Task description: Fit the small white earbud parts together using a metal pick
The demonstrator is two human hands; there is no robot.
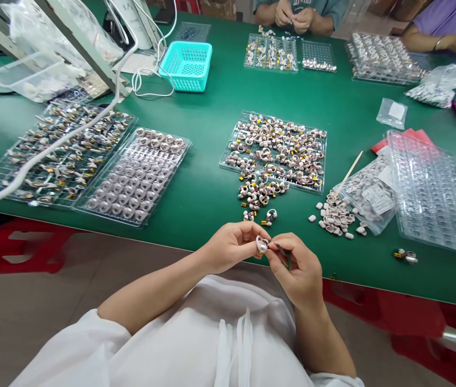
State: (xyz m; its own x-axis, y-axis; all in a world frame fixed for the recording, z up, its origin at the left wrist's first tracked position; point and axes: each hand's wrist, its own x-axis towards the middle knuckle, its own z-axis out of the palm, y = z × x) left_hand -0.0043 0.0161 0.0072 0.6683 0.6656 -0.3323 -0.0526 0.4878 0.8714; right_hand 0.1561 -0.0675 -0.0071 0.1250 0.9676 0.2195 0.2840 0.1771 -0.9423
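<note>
Between thumb and fingers, my left hand pinches a small whitish ring-shaped plastic part with a bit of yellow at its lower side. My right hand is closed against the same part from the right, with a thin dark tool, perhaps tweezers, in its fingers. The tool's tip is hidden at the part. Just beyond my hands, a loose pile of similar ring-shaped parts spills from a clear tray filled with more. Small pale caps lie in a heap to the right.
A turquoise basket stands at the back. Filled trays lie at left, with a lamp arm and white cable above. At right are a plastic bag, an unfilled clear tray and one loose part. Two people work across the table.
</note>
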